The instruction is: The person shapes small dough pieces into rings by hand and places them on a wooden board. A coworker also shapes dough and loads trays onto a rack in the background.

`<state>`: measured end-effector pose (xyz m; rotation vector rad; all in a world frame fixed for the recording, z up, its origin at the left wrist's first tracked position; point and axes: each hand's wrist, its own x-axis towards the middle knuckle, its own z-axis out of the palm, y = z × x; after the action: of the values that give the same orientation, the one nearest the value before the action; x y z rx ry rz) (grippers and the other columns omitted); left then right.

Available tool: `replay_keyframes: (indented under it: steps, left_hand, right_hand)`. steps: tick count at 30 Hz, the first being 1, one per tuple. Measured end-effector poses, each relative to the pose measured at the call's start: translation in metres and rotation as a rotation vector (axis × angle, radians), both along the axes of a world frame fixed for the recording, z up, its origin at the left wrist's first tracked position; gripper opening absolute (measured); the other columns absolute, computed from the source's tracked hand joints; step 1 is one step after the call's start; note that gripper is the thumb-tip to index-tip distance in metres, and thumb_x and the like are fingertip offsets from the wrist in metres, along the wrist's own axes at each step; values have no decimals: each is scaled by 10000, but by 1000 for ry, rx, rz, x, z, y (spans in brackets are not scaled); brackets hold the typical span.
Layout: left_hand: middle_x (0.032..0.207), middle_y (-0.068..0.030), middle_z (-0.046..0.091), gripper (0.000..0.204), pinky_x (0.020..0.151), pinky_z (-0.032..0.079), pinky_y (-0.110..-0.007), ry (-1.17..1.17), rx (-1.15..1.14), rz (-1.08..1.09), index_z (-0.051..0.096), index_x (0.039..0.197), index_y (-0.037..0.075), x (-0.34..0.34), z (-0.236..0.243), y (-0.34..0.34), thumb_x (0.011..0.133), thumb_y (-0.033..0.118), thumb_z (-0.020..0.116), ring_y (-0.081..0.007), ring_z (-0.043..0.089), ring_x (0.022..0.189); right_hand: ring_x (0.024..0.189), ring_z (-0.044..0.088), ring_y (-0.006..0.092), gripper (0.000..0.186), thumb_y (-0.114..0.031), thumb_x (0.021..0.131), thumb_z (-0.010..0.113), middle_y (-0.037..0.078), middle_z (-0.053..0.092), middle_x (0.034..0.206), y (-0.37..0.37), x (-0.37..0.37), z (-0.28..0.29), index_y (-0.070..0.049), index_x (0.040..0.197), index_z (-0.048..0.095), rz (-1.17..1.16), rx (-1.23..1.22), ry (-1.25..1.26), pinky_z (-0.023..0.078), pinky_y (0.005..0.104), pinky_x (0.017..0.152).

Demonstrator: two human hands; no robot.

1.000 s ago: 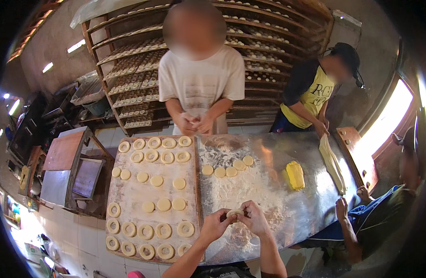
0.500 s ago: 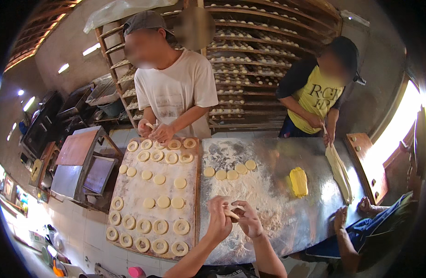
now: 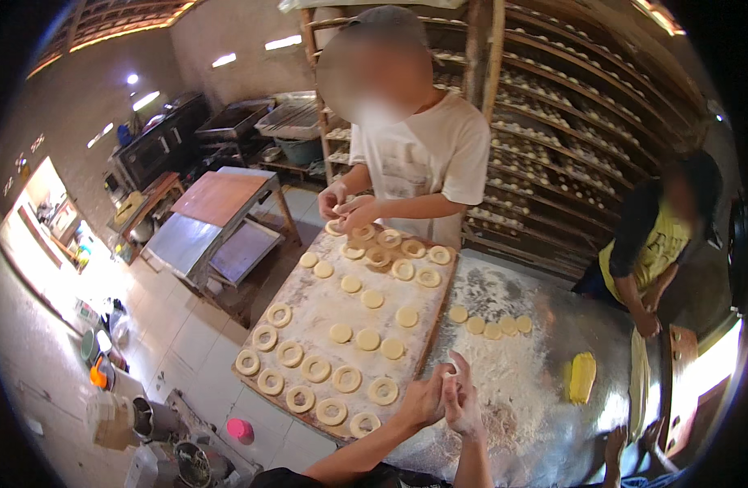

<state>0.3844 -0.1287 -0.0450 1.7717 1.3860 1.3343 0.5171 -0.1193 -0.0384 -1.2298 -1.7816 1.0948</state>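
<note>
In front of me, my left hand (image 3: pixel 424 402) and my right hand (image 3: pixel 463 407) meet over the near edge of the metal table. Their fingers are curled together around a piece of dough, mostly hidden now; only a pale bit shows at the fingertips. Just left of them lies a floured board (image 3: pixel 309 368) with dough rings (image 3: pixel 346 378) along its near side and more at its far end. Flat dough rounds (image 3: pixel 367 339) sit between those groups. Beyond my hands, a curved row of dough rounds (image 3: pixel 492 330) rests on the floured metal table (image 3: pixel 545 313).
Across the board a person in a white shirt (image 3: pixel 423 154) handles dough. Another person in yellow and black (image 3: pixel 654 236) holds a long dough strip (image 3: pixel 639 382) at the right. A yellow block (image 3: pixel 581 377) lies on the table. Shelves of dough pieces (image 3: pixel 553 122) stand behind.
My view has swung left, so the scene sits further right. My hands have drawn closer together, and the dough between them, plainly visible before, is now mostly covered.
</note>
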Motion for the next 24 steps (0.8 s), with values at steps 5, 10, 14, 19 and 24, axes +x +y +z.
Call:
replay_keyframes:
  steps: [5,10,14,19,24]
  left_hand:
    - [811,-193,688,294,629,530,-509,-25,-204,78,483,1186,93,-47,-6,-3,1069,349,398,-459,681,732]
    - [784,-193,683,200,587,516,-477,-61,-162,162,518,1100,74,-100,-6,0,1058,259,456,-422,680,690]
    - [702,-176,651,151,537,494,-452,33,14,263,533,1050,62,-154,-7,7,1060,197,467,-383,671,633]
    - [693,-182,631,150,540,493,-449,-35,-151,299,537,1063,59,-217,-15,12,1063,185,456,-391,670,642]
    - [694,-212,647,188,549,492,-475,-209,-137,296,495,1118,62,-263,-11,20,1077,233,428,-424,670,659]
  right_hand:
    - [771,684,249,719,-644,1006,388,143,710,823,9,-46,-2,-79,1448,373,93,-142,774,523,332,671]
    - [842,667,276,728,-633,995,429,124,678,952,23,-100,-16,-72,1458,397,205,-223,806,526,352,754]
    - [782,586,124,600,-561,994,493,38,609,922,40,-156,-31,-94,1365,433,232,-8,380,469,256,642]
    - [677,560,77,452,-388,1010,505,26,634,850,43,-230,-31,-117,1363,428,212,-113,337,407,217,534]
    - [652,539,63,522,-419,1044,526,13,618,757,52,-275,-15,-120,1444,374,227,-625,1254,414,209,591]
